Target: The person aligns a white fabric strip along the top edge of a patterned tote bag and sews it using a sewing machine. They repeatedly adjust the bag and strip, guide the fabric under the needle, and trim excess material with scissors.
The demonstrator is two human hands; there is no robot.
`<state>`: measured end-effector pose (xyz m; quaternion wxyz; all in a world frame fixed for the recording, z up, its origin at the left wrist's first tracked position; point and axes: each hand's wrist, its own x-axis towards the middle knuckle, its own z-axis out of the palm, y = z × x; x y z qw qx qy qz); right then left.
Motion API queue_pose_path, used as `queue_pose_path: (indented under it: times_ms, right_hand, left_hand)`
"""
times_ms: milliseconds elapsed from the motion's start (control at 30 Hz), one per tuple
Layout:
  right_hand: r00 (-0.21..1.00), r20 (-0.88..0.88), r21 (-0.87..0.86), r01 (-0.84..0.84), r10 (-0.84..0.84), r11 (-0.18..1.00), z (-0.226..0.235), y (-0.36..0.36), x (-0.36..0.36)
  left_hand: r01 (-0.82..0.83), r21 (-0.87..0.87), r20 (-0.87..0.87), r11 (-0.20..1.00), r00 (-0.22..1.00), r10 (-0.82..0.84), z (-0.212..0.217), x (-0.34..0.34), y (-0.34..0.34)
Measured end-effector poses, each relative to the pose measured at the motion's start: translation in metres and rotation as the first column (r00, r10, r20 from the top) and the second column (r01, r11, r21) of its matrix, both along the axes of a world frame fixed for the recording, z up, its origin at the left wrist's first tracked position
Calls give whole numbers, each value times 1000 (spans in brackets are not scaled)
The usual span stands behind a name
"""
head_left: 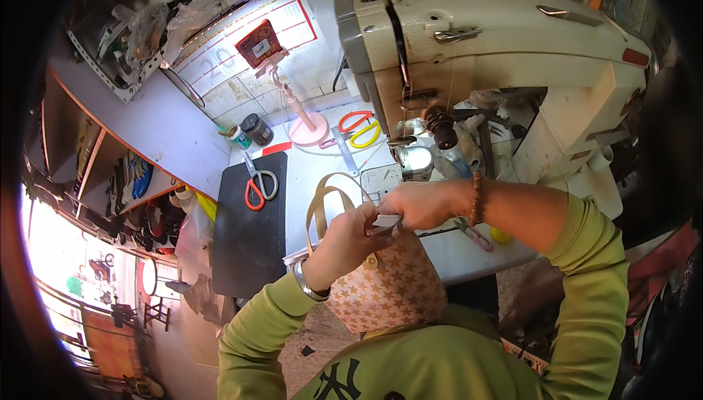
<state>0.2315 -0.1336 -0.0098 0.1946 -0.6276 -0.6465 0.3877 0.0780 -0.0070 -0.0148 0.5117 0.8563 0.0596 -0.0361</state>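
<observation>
A small handbag [388, 283] with gold stars on a pale ground rests against my body at the front edge of the sewing table. Its tan handles [320, 209] stand up on the left. My left hand [343, 245] is closed on the bag's upper edge, above a round gold stud [372, 261]. Close beside it, my right hand [416, 204] is closed at the same edge, fingers bent down. Between the hands shows a pale flat piece [386, 220]; whether it belongs to the bag I cannot tell. My right fingertips are partly hidden.
A large cream sewing machine [498, 34] stands just beyond my right hand. Orange-and-grey-handled scissors [256, 186] lie on a black mat [245, 253] at left. Farther back are red and yellow scissors [360, 130], a cutter [344, 151] and a pink stand [307, 129].
</observation>
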Motion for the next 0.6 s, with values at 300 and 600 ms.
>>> queue_pose_path:
  times_ms: [300, 600]
  right_hand:
    - [917, -200, 439, 398, -344, 805, -26, -20, 4]
    - [452, -461, 274, 891, -763, 362, -126, -74, -5]
  left_hand:
    - [-110, -417, -301, 902, 953, -23, 3, -13, 12]
    - [-143, -339, -216, 930, 974, 71, 1, -30, 23]
